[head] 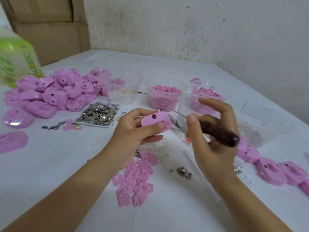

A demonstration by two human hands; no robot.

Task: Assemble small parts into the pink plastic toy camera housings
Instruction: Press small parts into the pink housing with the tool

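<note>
Head view, single frame, some motion blur on the right side. Left hand (133,131) grips one pink housing (156,122) above the middle of the table, fingers curled behind it and thumb laid across the rectangular recess on its face. Right hand (212,136) is closed round a dark-handled tool (220,133), index finger raised. The working end points toward the housing but is hidden behind the right thumb, so I cannot tell whether it touches. Risks, as I judge them:

- The tip could skid off the smooth, glossy shell and jab the left thumb, which sits right at the recess.
- Too hard a push could pop the small insert out or mar the plastic.
- Either forearm could sweep the flat pink plates (137,178) lying just beneath the wrists, or the loose metal bits (182,171) near them.
- The clear cup (185,104) just behind the right hand is thin-walled, looks light, and would likely tip easily.

Materials: the housings are rounded, moulded and slightly shiny, with a heap of housings (50,92) at far left. The tray of metal chips (98,114) is glinting and jagged. The tool handle looks like mottled wood, matte. The table cover (50,173) is white and creased.
</note>
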